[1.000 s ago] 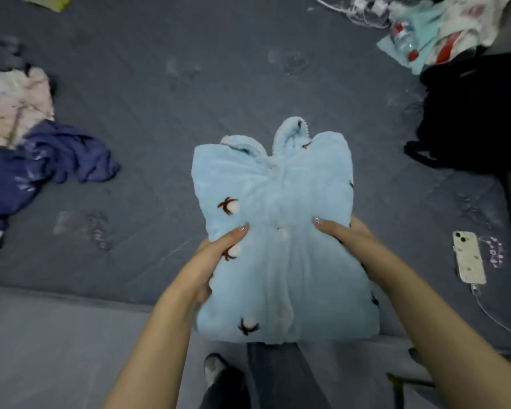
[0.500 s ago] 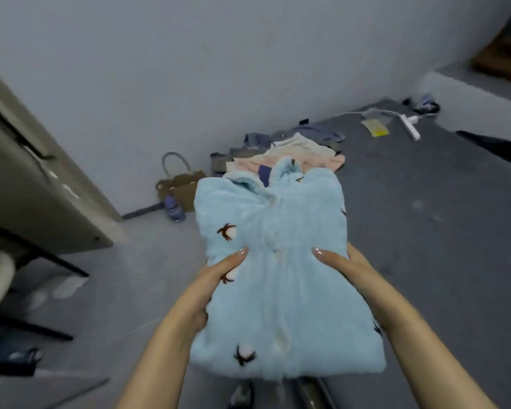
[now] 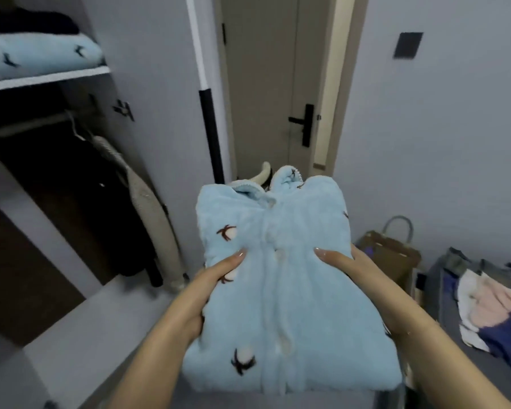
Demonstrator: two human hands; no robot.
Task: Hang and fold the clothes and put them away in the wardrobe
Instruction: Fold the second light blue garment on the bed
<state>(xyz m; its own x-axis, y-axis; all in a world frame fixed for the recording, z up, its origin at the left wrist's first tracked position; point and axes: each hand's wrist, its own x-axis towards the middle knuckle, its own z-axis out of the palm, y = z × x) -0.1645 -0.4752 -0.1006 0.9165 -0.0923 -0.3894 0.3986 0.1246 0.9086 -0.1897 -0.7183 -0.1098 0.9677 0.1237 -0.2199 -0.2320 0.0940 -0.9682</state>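
Note:
A folded light-blue fleece top (image 3: pixel 283 290) with brown-and-white cotton motifs fills the middle of the view, held up in the air. My left hand (image 3: pixel 213 287) grips its left edge, thumb on top and fingers underneath. My right hand (image 3: pixel 351 276) grips its right edge the same way. The open wardrobe (image 3: pixel 56 178) stands at the left. On its white shelf (image 3: pixel 48 76) lies a folded matching blue fleece piece (image 3: pixel 36 56) with a dark garment above it. Below, a grey knit garment (image 3: pixel 148 208) hangs from the rail.
A closed beige door (image 3: pixel 272 84) with a black handle is straight ahead. A brown paper bag (image 3: pixel 396 255) stands by the wall on the right. Pink, white and navy clothes (image 3: pixel 496 314) lie on the grey bed at the right edge.
The view has swung from the bed past the wall and round to the wardrobe and door. The folded blue top has come along, held in both hands with the same grip.

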